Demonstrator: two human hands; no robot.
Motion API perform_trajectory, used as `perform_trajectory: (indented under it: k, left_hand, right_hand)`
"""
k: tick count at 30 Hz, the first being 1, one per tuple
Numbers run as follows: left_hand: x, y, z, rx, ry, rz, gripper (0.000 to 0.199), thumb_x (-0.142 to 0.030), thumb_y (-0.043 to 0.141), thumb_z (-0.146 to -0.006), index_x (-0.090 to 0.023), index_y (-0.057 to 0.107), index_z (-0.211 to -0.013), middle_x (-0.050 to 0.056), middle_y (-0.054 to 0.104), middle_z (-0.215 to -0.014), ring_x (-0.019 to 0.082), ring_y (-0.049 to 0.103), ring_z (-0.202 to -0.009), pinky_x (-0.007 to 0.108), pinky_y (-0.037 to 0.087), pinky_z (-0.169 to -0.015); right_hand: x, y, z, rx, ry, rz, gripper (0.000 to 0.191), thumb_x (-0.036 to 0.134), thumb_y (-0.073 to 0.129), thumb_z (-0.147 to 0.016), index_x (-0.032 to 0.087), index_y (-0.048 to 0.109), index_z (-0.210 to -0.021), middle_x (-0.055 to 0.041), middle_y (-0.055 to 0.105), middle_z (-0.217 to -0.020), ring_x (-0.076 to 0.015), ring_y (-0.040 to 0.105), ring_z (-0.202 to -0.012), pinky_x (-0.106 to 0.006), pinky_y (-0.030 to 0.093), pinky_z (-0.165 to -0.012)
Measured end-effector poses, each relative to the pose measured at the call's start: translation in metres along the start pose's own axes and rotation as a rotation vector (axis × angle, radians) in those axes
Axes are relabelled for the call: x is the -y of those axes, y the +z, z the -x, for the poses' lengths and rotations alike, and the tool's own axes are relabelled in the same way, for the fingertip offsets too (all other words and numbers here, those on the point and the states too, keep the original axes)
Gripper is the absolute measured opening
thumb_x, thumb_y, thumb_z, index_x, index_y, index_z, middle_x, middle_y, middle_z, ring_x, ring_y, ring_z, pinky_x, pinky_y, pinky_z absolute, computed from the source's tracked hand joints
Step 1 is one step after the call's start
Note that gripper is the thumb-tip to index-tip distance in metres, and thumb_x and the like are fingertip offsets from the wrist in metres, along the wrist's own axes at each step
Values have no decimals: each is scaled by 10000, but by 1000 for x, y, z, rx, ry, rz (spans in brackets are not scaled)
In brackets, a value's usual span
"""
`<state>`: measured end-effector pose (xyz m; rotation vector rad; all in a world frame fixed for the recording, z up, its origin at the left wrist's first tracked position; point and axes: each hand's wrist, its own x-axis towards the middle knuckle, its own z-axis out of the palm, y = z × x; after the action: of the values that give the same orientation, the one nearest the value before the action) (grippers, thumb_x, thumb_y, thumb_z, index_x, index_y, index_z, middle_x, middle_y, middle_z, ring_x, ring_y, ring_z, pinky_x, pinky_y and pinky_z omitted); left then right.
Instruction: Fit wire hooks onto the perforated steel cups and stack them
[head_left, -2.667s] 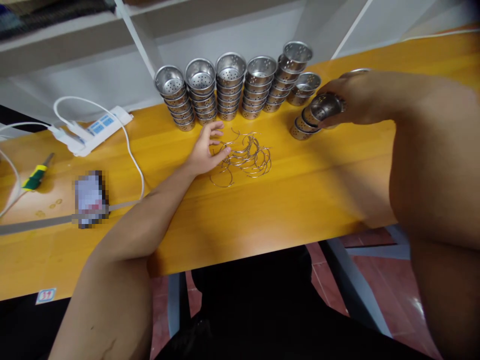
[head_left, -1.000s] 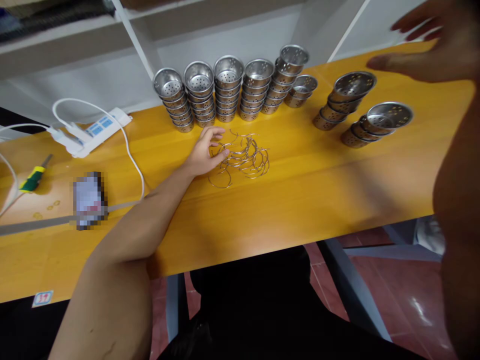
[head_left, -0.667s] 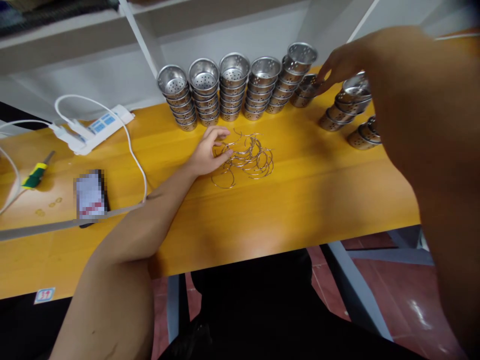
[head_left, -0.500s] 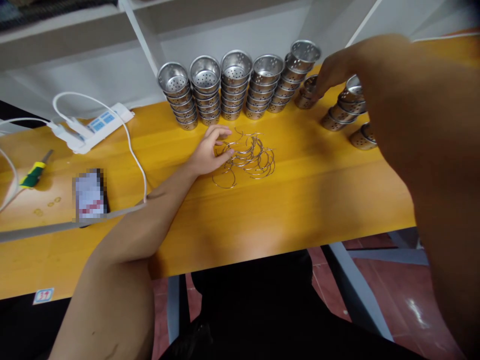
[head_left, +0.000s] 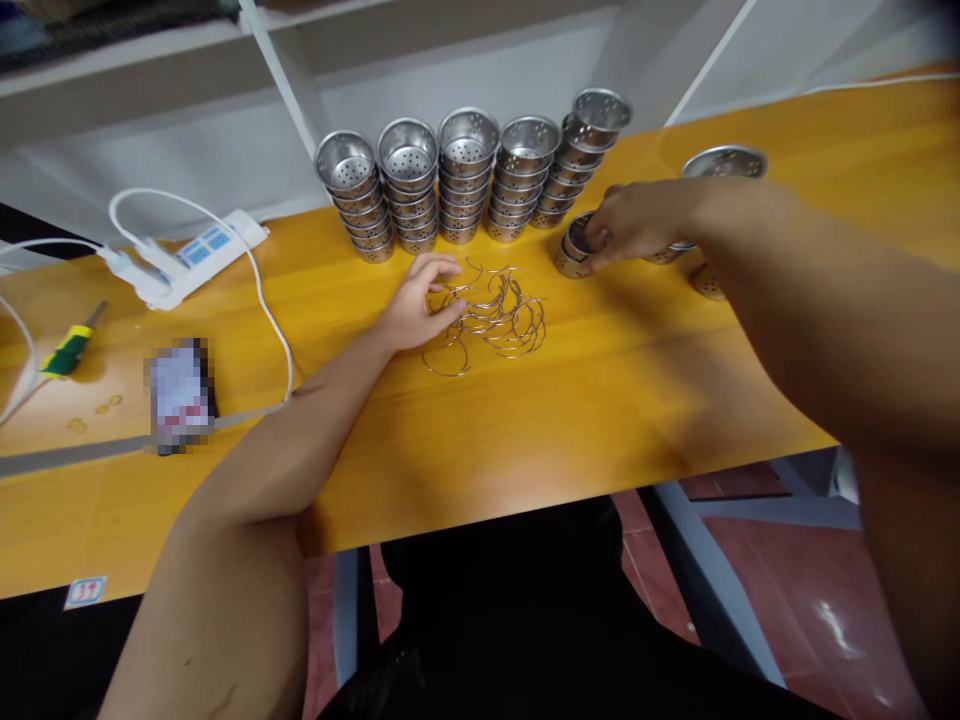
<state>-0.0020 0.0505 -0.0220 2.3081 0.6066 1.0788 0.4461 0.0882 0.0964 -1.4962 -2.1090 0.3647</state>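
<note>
My left hand (head_left: 420, 305) rests on the table beside a loose pile of thin, curved metal wires (head_left: 506, 315). Its fingers are apart, the thumb and fingertips at the pile's left edge, and I see nothing gripped in it. At right, my right hand (head_left: 630, 225) is closed on a short stack of perforated metal cups (head_left: 571, 262), thumb and fingers at its right side. Part of that stack is covered by the fingers. Behind the wires, taller stacks of the same cups (head_left: 469, 160) stand in a row.
More perforated cups (head_left: 724, 160) stand at right, partly hidden behind my right forearm. On the left lie a white power strip (head_left: 206, 255) with cables, a green and yellow screwdriver (head_left: 71, 348) and a phone (head_left: 180, 395). A shelf divider (head_left: 277, 70) rises behind the cups.
My right hand has moved left and toward me, bringing the short stack of cups away from the row's far right end. My left hand has stayed in place by the wires.
</note>
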Motion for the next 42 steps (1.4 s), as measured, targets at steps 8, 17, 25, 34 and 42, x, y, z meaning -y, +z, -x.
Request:
perform_trajectory:
  k: [8,17,25,34,42]
  left_hand:
    - [1,1,0,13,-34,-2,479,-480,895,-1146,-305,760,-1571,148,708,-1741,304,770,-1603,457,761,-1247]
    - [0,2,0,13,-39,7,447,-434,881,-1158,-307,769,-1572,146,704,-1733,302,770,-1607,458,759,-1249]
    - [2,3,1,8,0,18,445,-480,850,-1187,-303,754,-1584,158,696,-1736,308,779,-1621,446,765,-1240]
    - [5,8,2,-37,3,-9,957,-683,971,-1121,-384,464,-1875,191,649,-1892,378,791,-1629,549,781,-1242]
    - [-19,14,-3,1,31,-14,1124,-911,979,-1050,-346,492,-1890,189,728,-1813,430,788,-1694,642,701,-1447]
  right_hand:
    - [33,-3,31,433,104,227,412,382,1091,-1051,12,966,-920,-16,782,-689,-16,545,-608,-318,377,-722]
    - [56,27,54,96,97,239,539,247,1187,-981,203,692,-773,-114,729,-1085,-221,599,-1022,-414,493,-949]
    - [48,46,71,-53,170,185,394,320,1145,-997,223,771,-919,-197,708,-1362,-377,728,-1311,-539,640,-1232]
    - [113,57,90,-83,-167,53,555,749,1006,-1128,268,779,-1286,-210,804,-1446,-466,758,-1395,-646,635,-1289]
    - [175,103,95,23,-155,-50,814,956,829,-1169,289,743,-1627,-208,789,-1455,-490,763,-1403,-677,668,-1242]
